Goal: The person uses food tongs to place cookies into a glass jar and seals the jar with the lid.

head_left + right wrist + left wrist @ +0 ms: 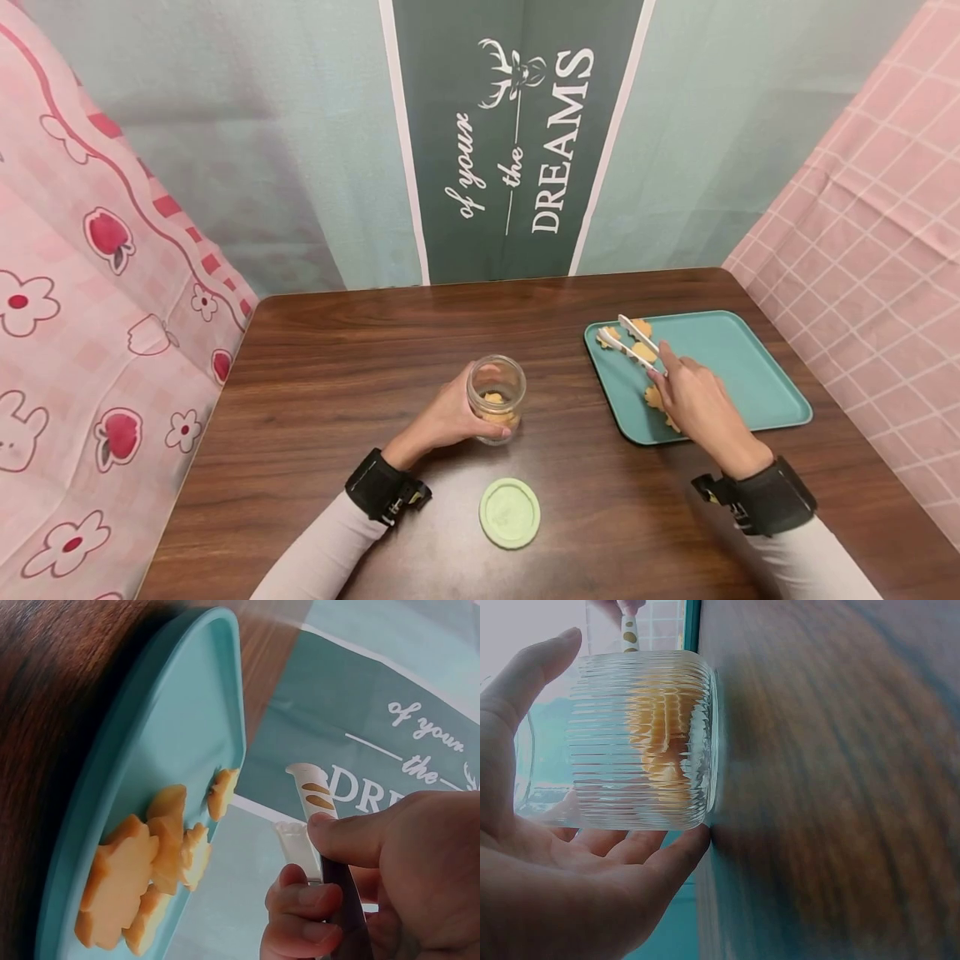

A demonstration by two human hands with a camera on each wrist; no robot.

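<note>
Nearest the person, a green lid (510,512) lies flat on the table (337,350), just in front of the glass jar (497,397). The left hand (450,417) wraps round that jar, which already holds some biscuits. Right of the jar, the right hand (693,400) pinches white tongs (633,340) over biscuits (643,352) on the teal tray (750,367). A level, gentle squeeze on one biscuit should avoid breaking it.
</note>
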